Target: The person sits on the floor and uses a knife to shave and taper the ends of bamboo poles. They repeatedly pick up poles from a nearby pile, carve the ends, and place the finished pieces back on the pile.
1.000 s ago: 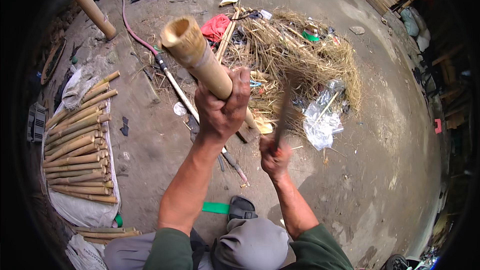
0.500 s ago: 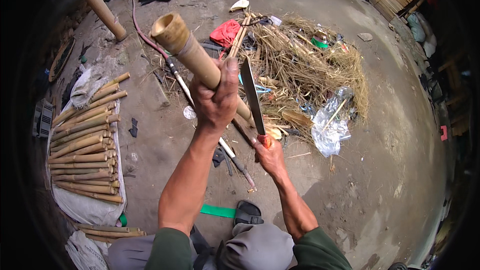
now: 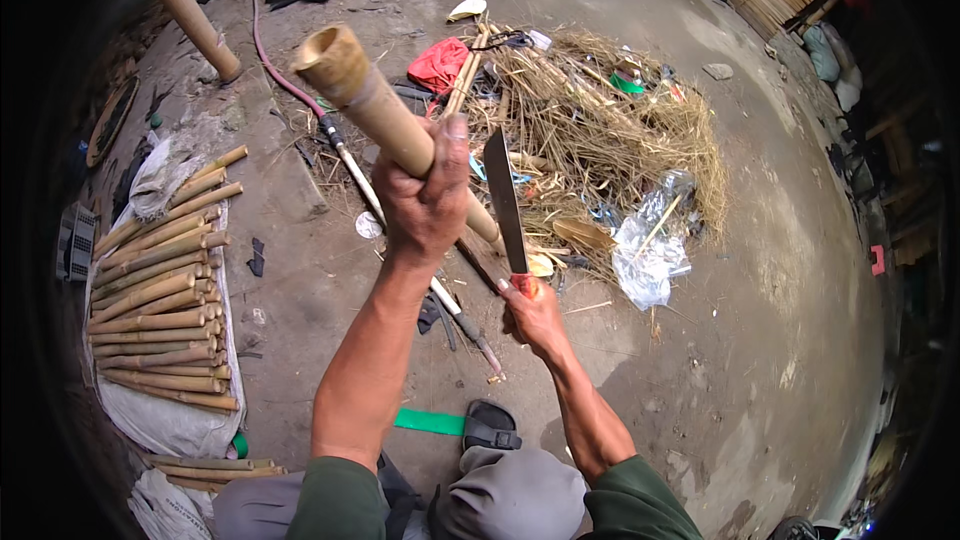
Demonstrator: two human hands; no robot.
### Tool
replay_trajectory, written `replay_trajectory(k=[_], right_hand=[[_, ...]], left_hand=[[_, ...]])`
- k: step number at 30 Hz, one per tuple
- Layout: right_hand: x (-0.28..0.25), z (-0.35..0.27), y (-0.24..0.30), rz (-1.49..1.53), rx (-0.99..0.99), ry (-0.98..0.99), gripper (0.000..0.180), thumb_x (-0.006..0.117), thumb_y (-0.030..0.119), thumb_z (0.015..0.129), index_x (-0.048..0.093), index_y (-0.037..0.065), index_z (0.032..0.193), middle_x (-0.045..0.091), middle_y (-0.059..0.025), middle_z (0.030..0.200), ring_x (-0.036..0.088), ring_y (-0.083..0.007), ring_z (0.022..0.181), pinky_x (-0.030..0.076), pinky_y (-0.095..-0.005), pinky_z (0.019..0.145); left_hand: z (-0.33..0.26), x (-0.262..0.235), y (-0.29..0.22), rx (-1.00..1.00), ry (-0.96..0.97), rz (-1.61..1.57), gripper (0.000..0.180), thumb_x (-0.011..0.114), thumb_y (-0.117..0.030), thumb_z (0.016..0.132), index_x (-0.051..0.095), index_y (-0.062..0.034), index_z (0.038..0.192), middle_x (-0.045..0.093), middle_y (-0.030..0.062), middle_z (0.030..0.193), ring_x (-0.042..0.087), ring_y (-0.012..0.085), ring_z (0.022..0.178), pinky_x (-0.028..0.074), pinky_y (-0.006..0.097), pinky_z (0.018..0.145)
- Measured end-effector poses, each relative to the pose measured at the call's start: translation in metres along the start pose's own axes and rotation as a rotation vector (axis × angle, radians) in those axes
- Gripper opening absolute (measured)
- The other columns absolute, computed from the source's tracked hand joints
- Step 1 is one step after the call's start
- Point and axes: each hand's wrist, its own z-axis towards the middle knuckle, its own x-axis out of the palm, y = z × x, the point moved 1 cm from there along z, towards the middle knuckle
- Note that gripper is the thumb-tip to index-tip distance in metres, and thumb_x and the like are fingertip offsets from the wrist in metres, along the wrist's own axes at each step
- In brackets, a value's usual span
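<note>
My left hand [image 3: 425, 200] is closed around a bamboo pole [image 3: 385, 120], held slanting with its thick hollow end up and toward the far left. The pole's lower end runs down to the right, passing behind a machete blade [image 3: 506, 200]. That blade is dark, broad and upright, its tip pointing away from me. Its orange-red handle [image 3: 527, 286] sits in the grip of my right hand [image 3: 537, 320]. In this view the blade's lower part overlaps the pole; whether they touch, I cannot tell.
Cut bamboo lengths [image 3: 155, 305] lie stacked on white sacking at the left. A heap of straw and shavings [image 3: 600, 130] with clear plastic [image 3: 650, 250] lies ahead. A pinkish hose [image 3: 265, 55] and a pale pipe [image 3: 360, 180] cross the ground. A bamboo post [image 3: 185, 5] stands far left.
The surroundings have shifted slightly left in the view. The machete sits slightly lower and nearer to me. Both hands keep their hold.
</note>
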Motion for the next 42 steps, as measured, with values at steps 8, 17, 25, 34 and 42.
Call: replay_trajectory(k=[8,17,25,34,42], right_hand=[[-0.003,0.013,-0.009,-0.546,-0.448,-0.211,0.015,0.071,0.007,0.092,0.058,0.004,0.085,0.054,-0.0016,0.067,0.052,-0.0131,0.064,0.044,-0.0310,0.059],[0.011,-0.008,-0.007,-0.194,-0.041,-0.046,0.030,0.072,0.030,0.097,0.059,0.005,0.087,0.059,-0.0028,0.065,0.058,-0.0130,0.054,0.047,-0.0312,0.050],[0.003,0.019,0.008,-0.294,-0.771,-0.189,0.021,0.076,0.012,0.092,0.058,0.003,0.085,0.060,-0.0104,0.071,0.057,-0.0204,0.064,0.049,-0.0339,0.063],[0.008,0.011,-0.040,0.372,0.149,0.144,0.031,0.071,0.027,0.099,0.052,0.010,0.082,0.052,-0.0008,0.061,0.053,-0.0149,0.049,0.046,-0.0322,0.047],[0.000,0.004,0.011,-0.305,-0.562,-0.204,0.017,0.072,0.008,0.095,0.058,0.005,0.087,0.060,0.0000,0.068,0.057,-0.0098,0.060,0.046,-0.0269,0.056]], left_hand=[[-0.003,0.013,-0.007,0.056,0.026,0.049,0.034,0.063,-0.016,0.102,0.052,-0.0069,0.072,0.051,-0.0008,0.064,0.050,0.0076,0.055,0.042,0.027,0.051],[-0.005,-0.015,0.001,-0.103,-0.073,-0.229,0.026,0.066,-0.014,0.100,0.055,-0.0063,0.077,0.053,-0.0020,0.065,0.050,0.0071,0.056,0.039,0.027,0.050],[-0.009,-0.001,0.000,-0.054,-0.013,-0.024,0.032,0.065,-0.015,0.101,0.049,-0.0088,0.073,0.048,-0.0026,0.062,0.048,0.0080,0.055,0.041,0.028,0.052],[-0.005,-0.014,-0.005,-0.082,-0.124,-0.221,0.031,0.064,-0.015,0.102,0.051,-0.0086,0.075,0.051,-0.0045,0.065,0.046,0.0045,0.056,0.038,0.026,0.051],[-0.004,-0.002,-0.002,0.062,0.006,0.092,0.028,0.061,-0.016,0.103,0.056,-0.0055,0.077,0.052,0.0003,0.064,0.050,0.0086,0.054,0.042,0.028,0.051]])
